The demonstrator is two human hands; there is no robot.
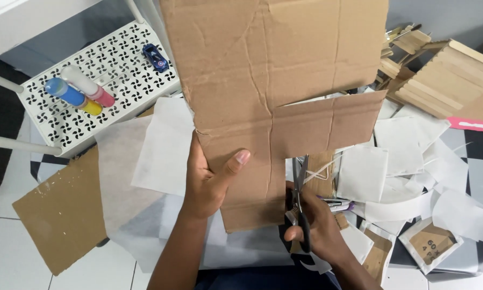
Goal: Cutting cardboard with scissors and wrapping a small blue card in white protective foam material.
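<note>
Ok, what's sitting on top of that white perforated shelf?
On the white perforated shelf lie three paint tubes with blue, yellow and pink parts, and a small blue toy car. The cardboard sheet covers the shelf's right end.

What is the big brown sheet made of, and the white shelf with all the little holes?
The big brown sheet looks like corrugated cardboard: matte brown, creased, with a torn edge. The left hand holds it while the right hand works scissors at its edge. The white shelf seems to be painted metal, smooth with evenly punched holes, though it could be plastic.
</note>
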